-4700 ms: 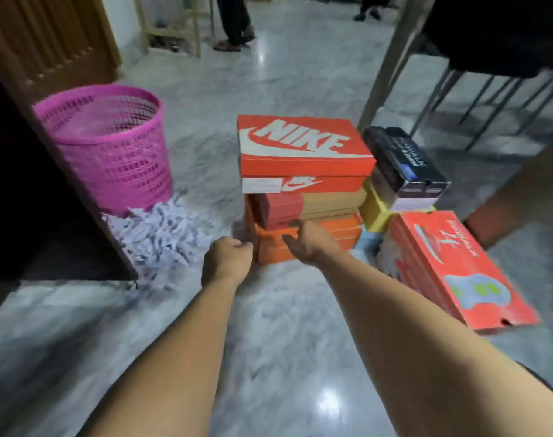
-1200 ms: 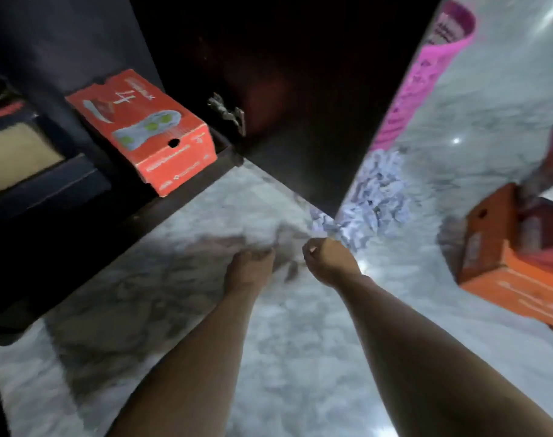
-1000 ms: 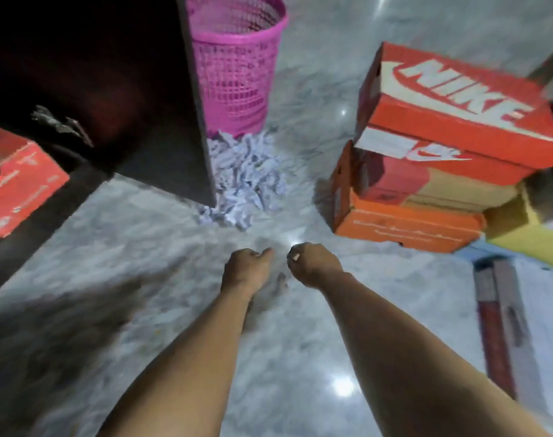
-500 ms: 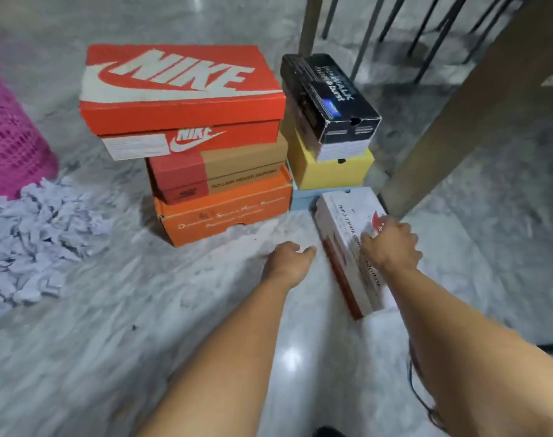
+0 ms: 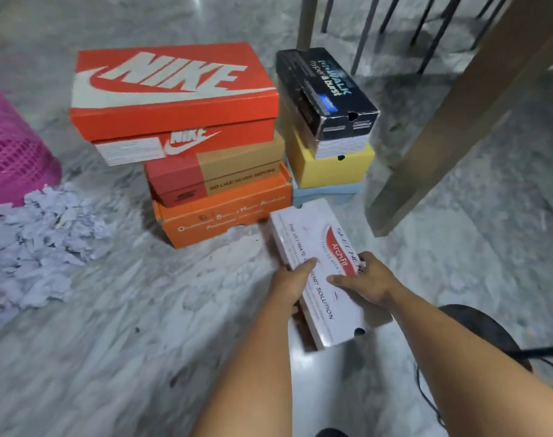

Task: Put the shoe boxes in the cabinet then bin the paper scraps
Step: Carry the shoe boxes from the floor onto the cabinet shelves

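marble floor (image 5: 117, 326): white shoe box (image 5: 319, 272), both hands.
left hand (image 5: 289, 283) and right hand (image 5: 368, 280) fingers clamped on its sides; step: lifting; next: carry to cabinet.

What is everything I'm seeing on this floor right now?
white shoe box: one, white with red mark, on floor, held at both sides
left stack: three boxes, red Nike box over red-tan box over orange box
right stack: black box over yellow box over pale blue box
paper scraps: pile, pale lilac, left floor
bin: one, pink, left edge
table leg: one, brown, right
left hand: grips box
right hand: grips box
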{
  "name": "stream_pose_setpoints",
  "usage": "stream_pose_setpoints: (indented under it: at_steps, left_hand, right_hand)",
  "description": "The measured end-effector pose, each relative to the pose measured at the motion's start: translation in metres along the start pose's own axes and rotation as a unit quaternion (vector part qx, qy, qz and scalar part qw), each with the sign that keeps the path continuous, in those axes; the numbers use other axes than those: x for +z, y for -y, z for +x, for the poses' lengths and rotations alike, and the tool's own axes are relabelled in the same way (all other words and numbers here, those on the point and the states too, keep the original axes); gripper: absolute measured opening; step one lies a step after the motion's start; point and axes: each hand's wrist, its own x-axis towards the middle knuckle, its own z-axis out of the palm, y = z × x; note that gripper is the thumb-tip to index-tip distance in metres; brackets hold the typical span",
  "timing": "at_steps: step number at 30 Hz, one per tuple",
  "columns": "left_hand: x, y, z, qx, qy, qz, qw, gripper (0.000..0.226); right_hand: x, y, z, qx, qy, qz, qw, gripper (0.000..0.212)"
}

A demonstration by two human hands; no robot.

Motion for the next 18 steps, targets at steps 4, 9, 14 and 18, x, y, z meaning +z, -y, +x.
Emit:
stream_pose_setpoints:
  at_steps: [4,9,14,18]
  left_hand:
    - [-0.085,0.040,-0.027,-0.070,-0.049,-0.070,0.994,0.056]
    - [-0.212,0.098,-0.092,-0.106,-0.113,-0.193,0.969,0.075]
    - [-0.328,0.152,-0.181,-0.103,-0.162,-0.278,0.941,0.076]
    - [-0.416,0.173,-0.251,-0.053,-0.256,-0.313,0.913,0.057]
  right_hand:
    - [0.050,0.052,-0.024,-0.066,0.110,-0.087,0.988,0.071]
    - [0.157,0.133,-0.071,-0.151,0.290,-0.197,0.924,0.069]
    - [0.261,0.199,-0.126,-0.186,0.412,-0.289,0.844,0.084]
    - [0.355,0.255,-0.168,-0.297,0.444,-0.280,0.798,0.090]
